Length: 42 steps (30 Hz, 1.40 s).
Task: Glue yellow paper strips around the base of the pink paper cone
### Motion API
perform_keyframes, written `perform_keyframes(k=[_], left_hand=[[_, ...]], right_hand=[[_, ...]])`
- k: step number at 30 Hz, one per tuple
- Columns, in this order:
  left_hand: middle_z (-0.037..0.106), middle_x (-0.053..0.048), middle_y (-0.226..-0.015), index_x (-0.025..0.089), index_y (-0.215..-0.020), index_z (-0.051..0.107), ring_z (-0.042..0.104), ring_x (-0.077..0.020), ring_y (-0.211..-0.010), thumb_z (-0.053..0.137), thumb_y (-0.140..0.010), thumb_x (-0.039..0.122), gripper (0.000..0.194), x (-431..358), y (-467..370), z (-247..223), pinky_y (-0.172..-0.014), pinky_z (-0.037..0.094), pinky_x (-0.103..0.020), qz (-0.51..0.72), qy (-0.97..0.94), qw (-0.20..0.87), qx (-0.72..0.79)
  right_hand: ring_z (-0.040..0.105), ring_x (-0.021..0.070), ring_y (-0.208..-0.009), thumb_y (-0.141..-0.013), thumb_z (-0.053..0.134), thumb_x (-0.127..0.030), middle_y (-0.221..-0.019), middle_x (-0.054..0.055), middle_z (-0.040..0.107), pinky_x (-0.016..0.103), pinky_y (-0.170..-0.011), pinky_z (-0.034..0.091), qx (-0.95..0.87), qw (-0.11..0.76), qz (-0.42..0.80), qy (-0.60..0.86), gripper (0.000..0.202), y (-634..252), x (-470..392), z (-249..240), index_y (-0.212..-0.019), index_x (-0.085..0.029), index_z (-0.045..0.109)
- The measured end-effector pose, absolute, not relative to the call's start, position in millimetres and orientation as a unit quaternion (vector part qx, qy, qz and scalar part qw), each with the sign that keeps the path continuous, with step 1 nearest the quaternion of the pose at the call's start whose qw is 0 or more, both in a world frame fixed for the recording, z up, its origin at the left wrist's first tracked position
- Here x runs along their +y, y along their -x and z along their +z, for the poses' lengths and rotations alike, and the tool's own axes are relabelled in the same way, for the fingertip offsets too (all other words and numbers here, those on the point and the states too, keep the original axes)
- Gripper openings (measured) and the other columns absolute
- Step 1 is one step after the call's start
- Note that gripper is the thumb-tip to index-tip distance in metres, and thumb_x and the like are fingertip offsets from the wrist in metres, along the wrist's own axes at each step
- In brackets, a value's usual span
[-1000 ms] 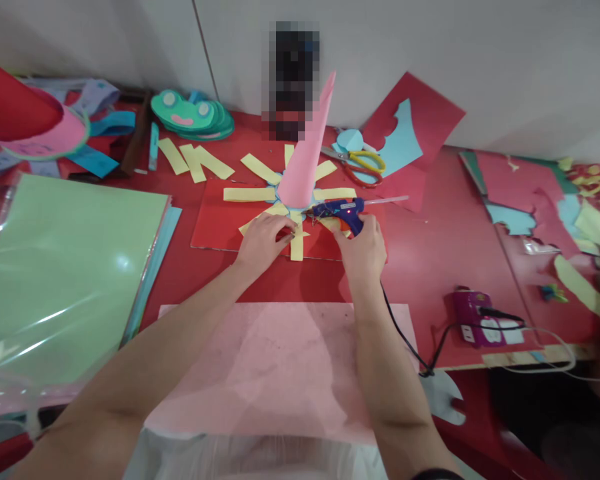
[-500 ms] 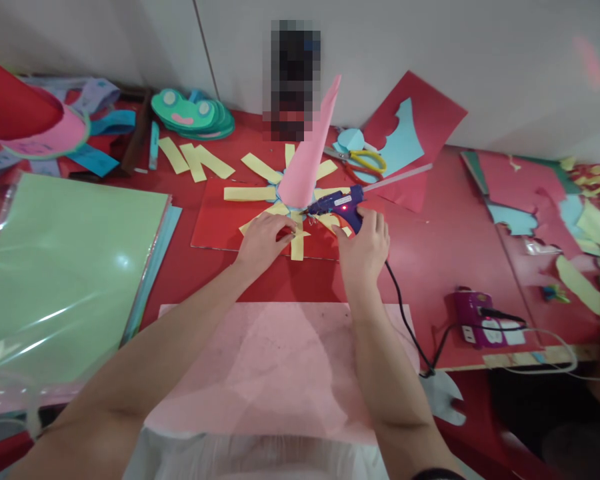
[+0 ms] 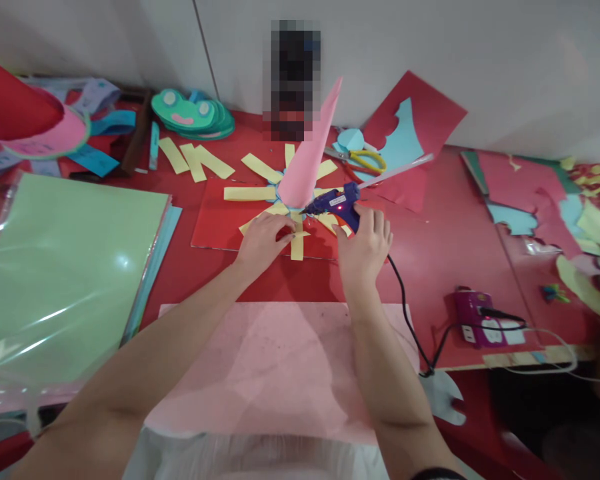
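My right hand (image 3: 364, 245) is closed round the handle of a blue hot glue gun (image 3: 337, 201), its red light lit and a long glue stick (image 3: 400, 170) jutting from its back. The gun's nozzle points left, at the base of a pink paper cone (image 3: 305, 160). Yellow paper strips (image 3: 250, 194) fan out from around the cone, over a red board (image 3: 211, 223). My left hand (image 3: 263, 241) is pinched at the front yellow strip (image 3: 297, 248), just below the nozzle; its fingertips partly hide what they hold.
Loose yellow strips (image 3: 195, 162) and green frog cutouts (image 3: 193, 115) lie behind on the left. Wrapped green paper (image 3: 75, 273) is at the left. Yellow-handled scissors (image 3: 367, 160) and paper scraps lie behind on the right. The gun's black cord (image 3: 404, 293) runs near a purple power strip (image 3: 475, 319).
The glue gun has shifted slightly and its nozzle has moved a little left along the cone's base. My left hand has stayed nearly still.
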State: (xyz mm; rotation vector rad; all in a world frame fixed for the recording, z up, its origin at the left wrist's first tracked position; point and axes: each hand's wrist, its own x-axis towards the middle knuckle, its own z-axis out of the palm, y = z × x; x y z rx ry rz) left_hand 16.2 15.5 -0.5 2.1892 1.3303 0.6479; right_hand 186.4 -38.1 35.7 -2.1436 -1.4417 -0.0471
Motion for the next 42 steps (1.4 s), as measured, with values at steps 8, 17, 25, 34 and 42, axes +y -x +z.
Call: perform_keyframes(k=[8, 17, 25, 34, 42], left_hand=[[0.073, -0.001, -0.100, 0.023, -0.089, 0.064, 0.061, -0.0214, -0.097, 0.066, -0.084, 0.016, 0.009, 14.9, -15.9, 0.5, -0.087, 0.049, -0.037, 0.245, -0.804, 0.251, 0.480], [0.063, -0.005, -0.111, 0.022, -0.106, 0.054, 0.061, -0.0195, -0.098, 0.065, -0.084, 0.021, 0.024, 11.7, -15.4, -1.4, -0.089, 0.050, -0.036, 0.320, -0.764, 0.232, 0.509], [0.055, -0.011, -0.139, 0.020, -0.127, 0.052, 0.049, -0.0252, -0.131, 0.050, -0.094, 0.028, 0.034, 3.2, -18.9, 5.5, -0.111, 0.036, -0.043, 0.230, -0.844, 0.159, 0.459], [0.032, -0.012, -0.157, 0.013, -0.148, 0.036, 0.030, -0.0267, -0.145, 0.034, -0.099, 0.030, 0.052, -6.6, -26.2, 5.0, -0.120, 0.021, -0.049, 0.104, -0.893, 0.136, 0.417], [0.029, -0.014, -0.157, 0.005, -0.149, 0.031, 0.027, -0.0270, -0.146, 0.027, -0.099, 0.025, 0.054, -10.2, -28.1, 2.4, -0.121, 0.017, -0.050, 0.063, -0.895, 0.124, 0.423]], right_hand=[[0.056, 0.0241, -0.099, -0.071, 0.064, -0.029, -0.105, 0.009, 0.064, 0.042, -0.088, 0.045, -0.464, 0.378, 0.083, 0.797, 0.040, -202.5, -30.4, 21.3, -0.109, -0.020, 0.058], [0.054, 0.0164, -0.079, -0.072, 0.060, -0.043, -0.084, 0.000, 0.058, 0.035, -0.075, 0.047, -0.374, 0.509, 0.148, 0.761, 0.037, -210.9, -25.4, 24.9, -0.101, -0.020, 0.059], [0.053, 0.0163, -0.077, -0.068, 0.064, -0.044, -0.080, -0.001, 0.056, 0.034, -0.073, 0.047, -0.325, 0.541, 0.193, 0.751, 0.037, -215.8, -22.9, 25.1, -0.094, -0.019, 0.059], [0.050, 0.0129, -0.071, -0.071, 0.063, -0.047, -0.076, -0.003, 0.054, 0.030, -0.067, 0.043, -0.337, 0.533, 0.207, 0.748, 0.033, -218.3, -23.1, 21.8, -0.091, -0.021, 0.059], [0.050, 0.0126, -0.071, -0.068, 0.065, -0.044, -0.076, -0.004, 0.054, 0.030, -0.069, 0.044, -0.317, 0.548, 0.223, 0.741, 0.032, -216.2, -22.6, 24.2, -0.088, -0.020, 0.059]])
